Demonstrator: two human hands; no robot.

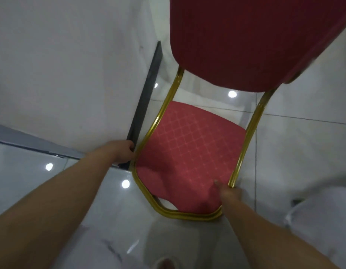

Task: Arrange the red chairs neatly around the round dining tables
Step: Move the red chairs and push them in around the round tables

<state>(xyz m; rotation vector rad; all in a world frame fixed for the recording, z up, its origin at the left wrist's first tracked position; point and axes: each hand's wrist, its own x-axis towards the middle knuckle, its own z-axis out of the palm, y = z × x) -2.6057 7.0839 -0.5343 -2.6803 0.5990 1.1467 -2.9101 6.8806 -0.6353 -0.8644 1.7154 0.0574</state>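
**Chair gripped at both seat edges**

Glossy white tiles run under a red chair [189,152] that stands straight ahead of me, backrest farthest off and cut by the frame's top. Both hands reach it equally: my left hand [123,152] probably closed on the gold frame, fingers hidden; my right hand [228,193] clasps the seat's corner. White wall [71,74] crowds left.

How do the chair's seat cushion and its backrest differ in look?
The seat cushion is a lighter red with a pale diamond grid; the backrest is darker red, its pattern barely showing. The seat lies roughly flat with the right hand at its corner; the backrest rises toward the camera, untouched. Both are red fabric on the same gold frame.
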